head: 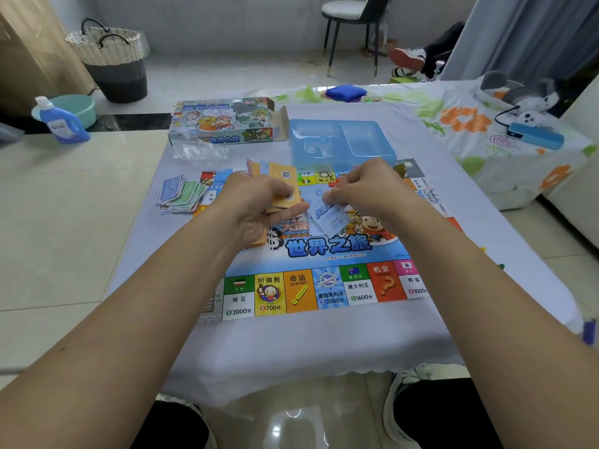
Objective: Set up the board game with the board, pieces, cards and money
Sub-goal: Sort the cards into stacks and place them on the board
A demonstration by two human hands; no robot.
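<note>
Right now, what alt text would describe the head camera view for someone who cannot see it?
A person's left hand grips a fan of orange cards while the right hand pinches light blue cards above a colourful game board. Paper money, the game box and a clear blue tray lie nearby on the table.

A woven basket (108,50) with dark handles stands on the floor by the far wall, a teal basin (76,108) and a blue detergent bottle (60,123) nearer on the left. A chair (351,14) stands at the back. On the floral cloth (486,147) at the right lie a blue case (536,136) and a grey headset (518,90). A blue pouch (345,92) sits at the tabletop's far edge.
</note>
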